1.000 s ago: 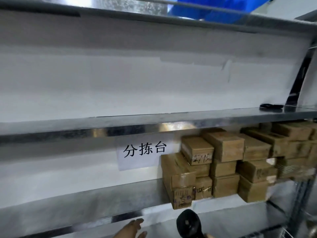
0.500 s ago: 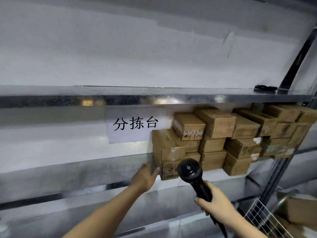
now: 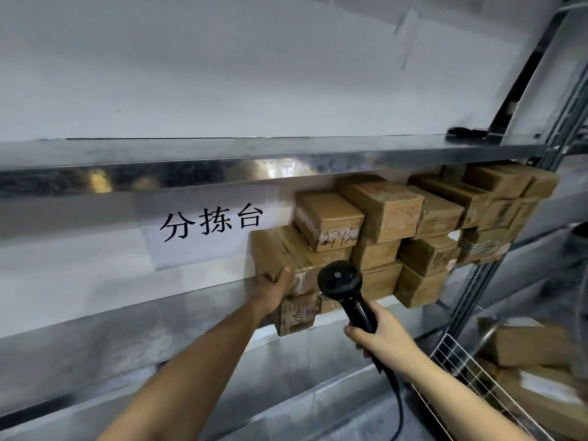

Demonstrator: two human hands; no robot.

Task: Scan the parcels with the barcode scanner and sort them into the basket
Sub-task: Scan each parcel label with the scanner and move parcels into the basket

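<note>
Low at the right, the wire basket (image 3: 455, 354) holds boxes. The right hand (image 3: 383, 337) grips the barcode scanner (image 3: 339, 278), its head facing the stacked parcels (image 3: 391, 211). The left hand (image 3: 274, 286) clasps the leftmost parcel (image 3: 270, 249) on the shelf (image 3: 127, 316), beside a paper sign (image 3: 210, 224).

Shelf (image 3: 222, 154): galvanised sheet metal, glossy, mottled reflections. Parcels (image 3: 381, 208) beneath it: matt brown cardboard, taped and scuffed. Scanner (image 3: 339, 278): smooth black plastic; basket (image 3: 458, 361) right of the shelf: bare metal wire.

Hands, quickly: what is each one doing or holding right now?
Left hand: grips the leftmost cardboard parcel.
Right hand: holds the black barcode scanner.
</note>
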